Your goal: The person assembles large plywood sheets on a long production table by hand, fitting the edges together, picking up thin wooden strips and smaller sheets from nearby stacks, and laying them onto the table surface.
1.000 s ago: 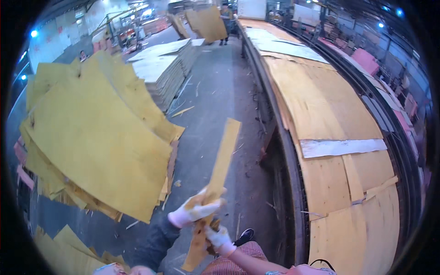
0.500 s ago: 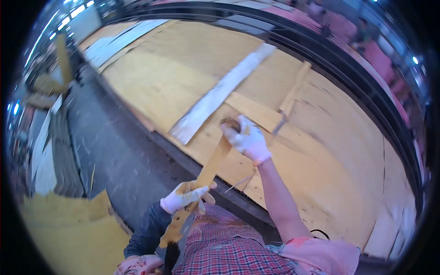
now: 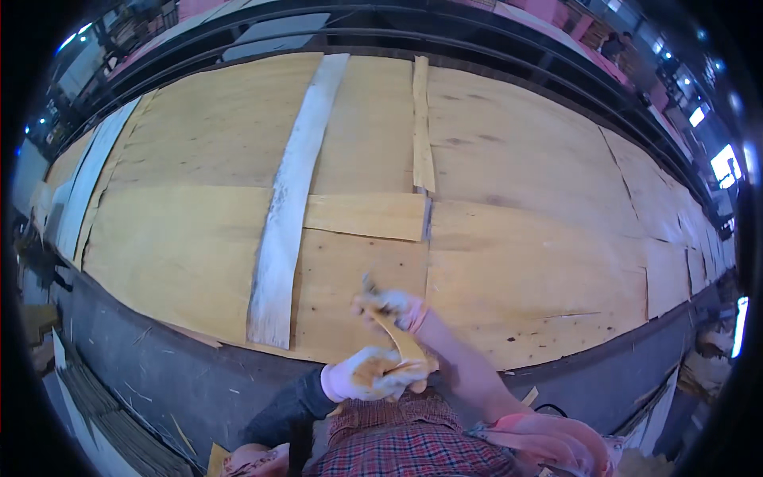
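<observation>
Now both gloved hands, left hand point(image 3: 367, 374) and right hand point(image 3: 391, 306), grip clamped on a veneer strip point(image 3: 400, 340) over yellow veneer sheets point(image 3: 524, 262).

— What do we have on the bench point(image 3: 183, 374)?

— Yellow veneer sheets point(image 3: 524, 183) cover nearly all of its top, laid flat and edge to edge, some overlapping at the seams.

— And the pale strip point(image 3: 290, 199)?

— We see it lying on the sheets, running from the bench's far edge down almost to the near edge, a little slanted.

— Anything right of the pale strip?

— A narrow yellow strip point(image 3: 421, 123) lies lengthwise from the far edge to about mid-bench. Between it and the pale strip, just below its near end, a short yellow patch point(image 3: 364, 216) lies crosswise, touching the pale strip's right side.
</observation>
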A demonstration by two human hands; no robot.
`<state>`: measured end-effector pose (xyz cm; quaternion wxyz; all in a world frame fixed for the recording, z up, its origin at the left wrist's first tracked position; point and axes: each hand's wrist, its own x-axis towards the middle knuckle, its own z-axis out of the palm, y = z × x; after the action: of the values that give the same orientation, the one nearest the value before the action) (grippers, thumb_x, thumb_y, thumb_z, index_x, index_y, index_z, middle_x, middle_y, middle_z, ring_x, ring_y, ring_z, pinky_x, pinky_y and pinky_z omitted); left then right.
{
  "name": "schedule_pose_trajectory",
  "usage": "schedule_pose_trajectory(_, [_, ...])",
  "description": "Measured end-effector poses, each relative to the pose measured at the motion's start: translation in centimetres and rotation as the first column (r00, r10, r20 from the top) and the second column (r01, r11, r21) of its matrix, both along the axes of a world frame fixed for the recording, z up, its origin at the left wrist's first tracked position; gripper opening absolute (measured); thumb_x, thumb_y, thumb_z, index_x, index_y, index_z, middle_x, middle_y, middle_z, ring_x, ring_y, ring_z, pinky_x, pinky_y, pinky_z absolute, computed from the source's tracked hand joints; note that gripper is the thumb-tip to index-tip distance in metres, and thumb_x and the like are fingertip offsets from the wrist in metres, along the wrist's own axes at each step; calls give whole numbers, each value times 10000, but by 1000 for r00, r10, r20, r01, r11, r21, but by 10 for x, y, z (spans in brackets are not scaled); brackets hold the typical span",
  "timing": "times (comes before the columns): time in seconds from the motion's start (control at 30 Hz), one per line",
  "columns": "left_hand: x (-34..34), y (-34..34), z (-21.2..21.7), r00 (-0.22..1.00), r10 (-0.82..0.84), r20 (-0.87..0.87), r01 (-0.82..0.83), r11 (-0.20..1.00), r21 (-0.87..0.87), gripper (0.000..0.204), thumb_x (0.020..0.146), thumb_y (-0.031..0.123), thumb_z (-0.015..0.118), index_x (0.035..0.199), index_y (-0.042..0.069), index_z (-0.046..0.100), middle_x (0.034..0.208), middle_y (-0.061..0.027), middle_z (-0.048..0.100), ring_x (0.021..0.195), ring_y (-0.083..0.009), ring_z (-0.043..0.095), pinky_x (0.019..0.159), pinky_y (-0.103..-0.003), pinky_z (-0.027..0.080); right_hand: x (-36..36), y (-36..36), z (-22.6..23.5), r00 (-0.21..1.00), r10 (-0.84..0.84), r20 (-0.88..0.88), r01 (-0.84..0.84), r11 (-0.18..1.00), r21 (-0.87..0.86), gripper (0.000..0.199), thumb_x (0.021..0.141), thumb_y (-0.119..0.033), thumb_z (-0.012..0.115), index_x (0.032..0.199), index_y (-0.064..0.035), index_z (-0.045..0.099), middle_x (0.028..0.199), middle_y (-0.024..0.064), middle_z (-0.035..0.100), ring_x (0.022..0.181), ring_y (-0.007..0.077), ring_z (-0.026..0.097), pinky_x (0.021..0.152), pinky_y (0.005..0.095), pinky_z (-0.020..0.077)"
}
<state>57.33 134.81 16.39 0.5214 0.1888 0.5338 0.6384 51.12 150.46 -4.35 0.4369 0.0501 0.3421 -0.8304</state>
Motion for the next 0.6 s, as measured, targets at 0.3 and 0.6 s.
schedule_pose_trajectory(0.3, [-94,-10,-93,976,154,156,-117,968,-223,381,893,347,487,1076,17,540,724,-65,619,479,-114,566,403,-217,432,-15,82,121,490,121,-863,870,-4,493,240,848,-238,545,886,-11,611,834,85,614,615,168,547,594,289,478])
schedule_pose_trajectory(0.6, [-95,-14,-24,934,169,-314,-117,977,180,299,871,304,528,807,25,614,739,-69,620,484,-137,563,400,-250,421,8,163,93,436,-890,136,857,456,240,137,844,-205,605,810,-83,552,782,20,594,558,99,541,457,202,452])
